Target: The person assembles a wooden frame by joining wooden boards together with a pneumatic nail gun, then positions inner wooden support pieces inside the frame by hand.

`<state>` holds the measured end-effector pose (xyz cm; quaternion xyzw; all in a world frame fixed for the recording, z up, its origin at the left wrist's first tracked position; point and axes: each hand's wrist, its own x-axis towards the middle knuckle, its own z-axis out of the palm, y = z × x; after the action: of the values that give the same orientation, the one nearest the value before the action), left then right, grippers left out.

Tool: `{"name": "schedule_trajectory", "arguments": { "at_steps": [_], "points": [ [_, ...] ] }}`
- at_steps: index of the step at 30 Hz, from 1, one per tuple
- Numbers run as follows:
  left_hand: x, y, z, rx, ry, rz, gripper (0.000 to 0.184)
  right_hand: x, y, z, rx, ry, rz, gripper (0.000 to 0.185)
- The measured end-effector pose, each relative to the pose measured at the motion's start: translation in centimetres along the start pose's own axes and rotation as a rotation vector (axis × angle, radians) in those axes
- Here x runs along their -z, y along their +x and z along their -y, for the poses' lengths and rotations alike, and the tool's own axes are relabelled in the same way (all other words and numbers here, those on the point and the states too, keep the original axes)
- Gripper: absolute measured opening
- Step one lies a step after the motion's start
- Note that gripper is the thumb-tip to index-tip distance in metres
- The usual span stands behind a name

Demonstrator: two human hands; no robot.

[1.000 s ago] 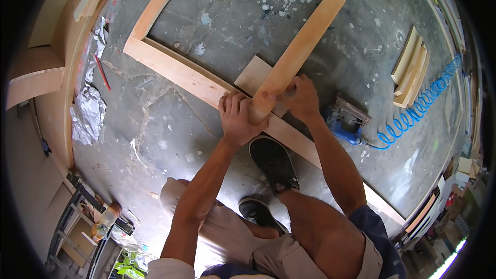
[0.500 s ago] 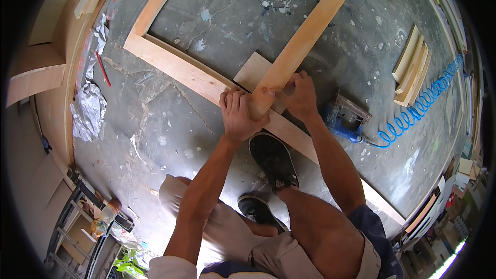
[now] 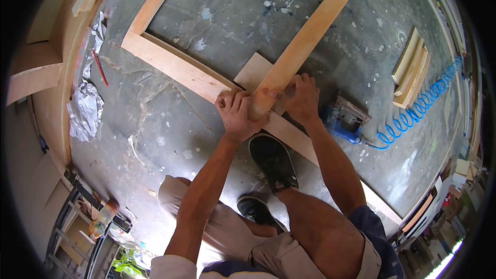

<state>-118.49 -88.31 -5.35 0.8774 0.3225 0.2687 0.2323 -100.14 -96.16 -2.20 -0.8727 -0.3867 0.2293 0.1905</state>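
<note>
A long wooden board [image 3: 305,36] meets a lower wooden rail [image 3: 175,68] of a frame lying on the floor. At this joint, my left hand [image 3: 240,113] is closed around the board's near end, its fingers curled over the rail. My right hand [image 3: 302,98] grips the same board's right edge, thumb on its face. Beneath the board, a flat square wood piece [image 3: 253,70] sticks out to the left. Close to my right hand lies a blue pneumatic stapler [image 3: 343,128], with nothing holding it. My palms hide part of the joint.
A coiled blue air hose [image 3: 413,119] runs from the stapler to the right. Several short wood strips [image 3: 411,72] lie beyond it. Crumpled foil [image 3: 87,111] and a red stick [image 3: 100,68] are at left. My black shoe [image 3: 273,160] stands beside the rail.
Both hands stay on the board at the joint. My left fingers have shifted very slightly, and the view has moved a little.
</note>
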Motion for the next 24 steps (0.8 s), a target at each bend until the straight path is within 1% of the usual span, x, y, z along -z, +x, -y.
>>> {"name": "schedule_trajectory", "arguments": {
  "at_steps": [3, 5, 12, 15, 17, 19, 21, 23, 24],
  "points": [
    [-0.1, -0.3, -0.1, 0.001, 0.023, 0.016, 0.062, 0.1, -0.2, 0.1, 0.006, -0.018, -0.007, 0.050],
    [-0.3, -0.2, 0.0, -0.051, 0.048, -0.003, 0.059, 0.0, -0.1, 0.1, 0.024, -0.043, -0.017, 0.045],
    [-0.4, -0.7, 0.1, -0.100, 0.101, 0.031, 0.055, 0.0, -0.6, 0.3, -0.002, -0.099, 0.012, 0.043],
    [-0.5, -0.6, 0.2, -0.110, 0.113, 0.019, 0.051, 0.9, -0.8, 0.6, 0.011, -0.117, -0.020, 0.041],
    [-0.3, -0.7, 0.2, -0.122, 0.108, 0.051, 0.049, 1.7, -2.2, -0.7, 0.154, 0.025, -0.299, 0.040],
    [-0.4, -0.7, 0.3, -0.129, 0.102, 0.039, 0.049, 3.9, -4.5, -3.2, 0.196, 0.058, -0.475, 0.034],
    [-0.6, -0.8, 0.5, -0.135, 0.093, 0.019, 0.049, 6.0, -7.7, -8.0, 0.160, 0.025, -0.435, 0.033],
    [-0.8, -1.0, 0.6, -0.140, 0.096, 0.009, 0.049, 8.0, -10.8, -11.3, 0.057, -0.077, -0.286, 0.041],
    [-0.7, -0.9, 0.5, -0.136, 0.096, 0.000, 0.049, 8.4, -12.0, -12.4, 0.066, -0.081, -0.286, 0.041]
  ]
}}
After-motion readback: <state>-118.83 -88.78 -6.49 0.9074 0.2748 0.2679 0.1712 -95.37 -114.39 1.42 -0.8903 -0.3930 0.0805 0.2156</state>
